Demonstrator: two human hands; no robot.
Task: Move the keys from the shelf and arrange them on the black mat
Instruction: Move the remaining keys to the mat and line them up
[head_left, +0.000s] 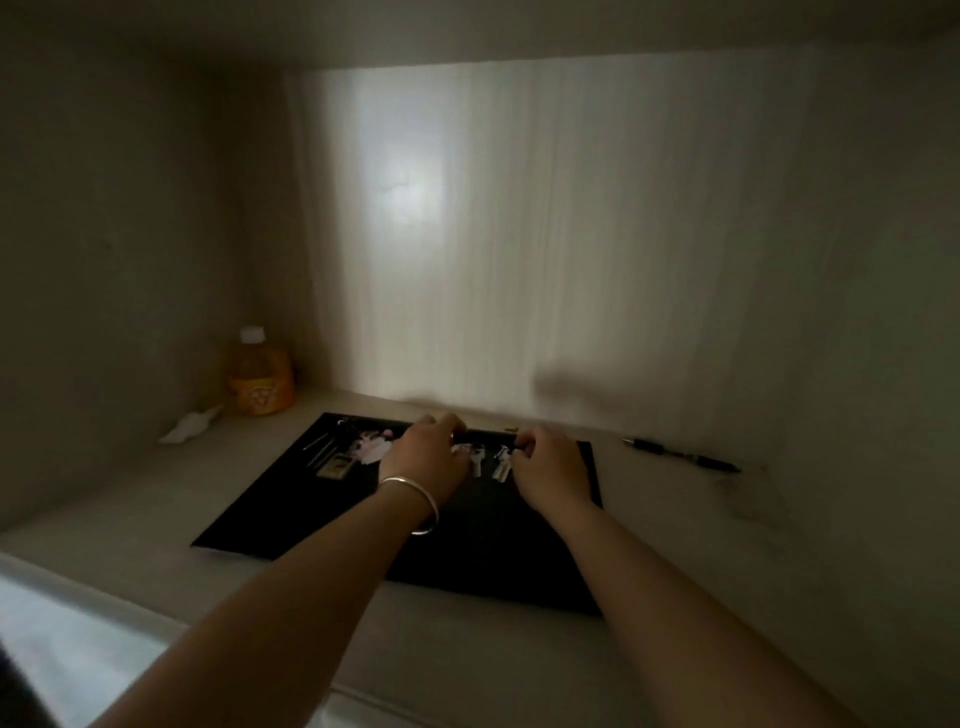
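Both bare forearms reach in from the near edge toward the flat black rectangular mat (467, 561) on the pale shelf (675, 545). Small silvery metal keys (488, 460) lie on the mat's far part, between the hands. Curled fingers of the left hand (423, 457), a thin metal bangle (415, 501) on its wrist, and of the right hand (550, 467) rest by the keys; whether either grasps one cannot be told. Left of them lies a keyring cluster with pink tags (358, 449). Off the mat: an orange plastic bottle (258, 375), a black pen (680, 455).
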